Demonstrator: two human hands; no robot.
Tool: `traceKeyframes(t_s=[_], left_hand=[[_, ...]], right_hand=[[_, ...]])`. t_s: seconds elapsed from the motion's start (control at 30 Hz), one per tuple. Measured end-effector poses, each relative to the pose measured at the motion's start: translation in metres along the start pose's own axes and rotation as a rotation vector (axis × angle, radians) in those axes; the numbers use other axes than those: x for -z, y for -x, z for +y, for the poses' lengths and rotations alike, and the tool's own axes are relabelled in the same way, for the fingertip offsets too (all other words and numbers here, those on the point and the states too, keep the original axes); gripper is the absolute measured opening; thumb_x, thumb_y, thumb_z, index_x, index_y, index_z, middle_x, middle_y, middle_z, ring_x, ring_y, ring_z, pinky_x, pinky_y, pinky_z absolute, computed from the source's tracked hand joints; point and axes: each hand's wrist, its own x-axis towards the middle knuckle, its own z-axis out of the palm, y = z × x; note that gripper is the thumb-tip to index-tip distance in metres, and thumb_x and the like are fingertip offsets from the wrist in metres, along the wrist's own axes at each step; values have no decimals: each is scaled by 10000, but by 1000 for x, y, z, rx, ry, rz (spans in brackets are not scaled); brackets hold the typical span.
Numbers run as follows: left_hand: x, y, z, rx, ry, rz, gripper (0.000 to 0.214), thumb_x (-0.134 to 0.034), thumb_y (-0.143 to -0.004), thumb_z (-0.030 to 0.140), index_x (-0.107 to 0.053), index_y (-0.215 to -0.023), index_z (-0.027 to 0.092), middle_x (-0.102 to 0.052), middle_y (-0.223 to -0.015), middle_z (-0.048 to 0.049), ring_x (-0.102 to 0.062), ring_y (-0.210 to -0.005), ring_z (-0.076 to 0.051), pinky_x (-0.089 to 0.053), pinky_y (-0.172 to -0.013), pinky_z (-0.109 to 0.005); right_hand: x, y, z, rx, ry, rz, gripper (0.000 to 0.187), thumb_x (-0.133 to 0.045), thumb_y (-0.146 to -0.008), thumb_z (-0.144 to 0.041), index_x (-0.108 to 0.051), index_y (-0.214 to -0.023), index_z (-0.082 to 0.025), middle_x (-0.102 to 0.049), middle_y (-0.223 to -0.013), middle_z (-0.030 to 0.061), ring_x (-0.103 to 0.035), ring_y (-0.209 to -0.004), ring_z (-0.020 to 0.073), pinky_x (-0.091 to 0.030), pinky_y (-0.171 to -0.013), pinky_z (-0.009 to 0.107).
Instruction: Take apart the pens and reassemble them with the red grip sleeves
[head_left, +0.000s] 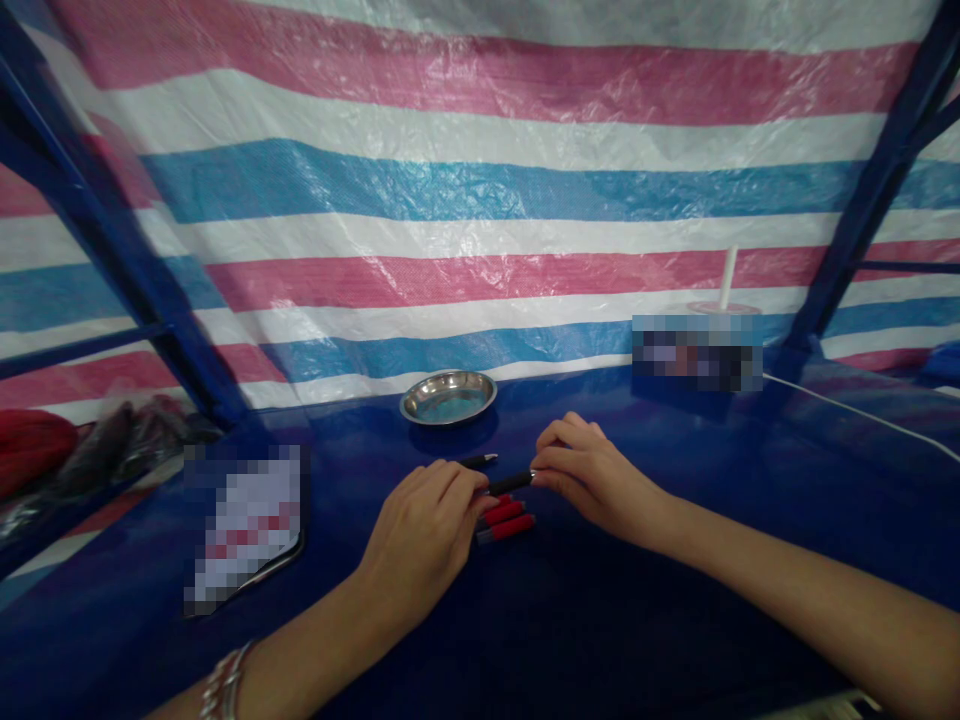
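Between my two hands a black pen (511,483) is held almost level above the blue table. My left hand (426,528) grips its left end, with fingers closed round it. At the right end, the fingertips of my right hand (581,470) pinch the pen's silvery tip. Just behind, another black pen (478,461) with a silvery tip lies on the table, partly hidden by my left hand. Below the held pen lie red pens or caps (508,527), their left parts partly covered by my left hand.
A shallow metal dish (448,398) stands at the table's back edge. To the left lies a blurred-out flat item (255,530) with a dark edge. A blurred-out container with a white straw (727,278) stands back right, near a white cord (862,405). Striped sheeting hangs behind.
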Motion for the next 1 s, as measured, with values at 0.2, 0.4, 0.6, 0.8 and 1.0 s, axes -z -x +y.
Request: traceKeyframes(t_s=[0.2,0.4,0.6,0.8,1.0], left_hand=[[0,0,-1,6,27,-8,114,-433,-824,185,-530,-791,136,-567,-710,-38,-520,-642,-171,-429,-583,-307],[-4,1,-2,12,124,16,112,-423,-832,184,-520,-794,142,-560,-718,-31,-515,-651,-154,-425,-598,-285],[-3,0,-1,45,211,34,105,-424,-824,163,-526,-800,145,-559,-724,-26,-526,-670,-146,-428,-604,-265],[-1,0,-1,66,212,-4,109,-424,-816,150,-532,-795,147,-566,-713,-22,-533,-658,-141,-434,-598,-256],[-2,-1,-2,50,157,-14,131,-407,-826,160,-534,-799,142,-568,-705,-27,-527,-644,-153,-434,-588,-276]], right_hand=[[1,0,-4,13,36,32,206,-412,-848,-226,-593,-770,-167,-550,-858,44,-410,-791,149,-267,-679,306],[3,1,-6,23,65,47,213,-417,-846,-221,-591,-740,-157,-555,-839,42,-407,-777,147,-249,-664,300],[4,0,-7,63,97,63,217,-415,-849,-216,-572,-713,-152,-556,-792,34,-393,-756,140,-236,-646,293],[2,0,-5,98,172,72,177,-439,-839,-216,-568,-731,-162,-559,-773,28,-386,-764,148,-219,-631,291],[2,0,-4,101,218,85,145,-459,-832,-231,-579,-775,-172,-568,-775,31,-393,-773,156,-216,-633,296]])
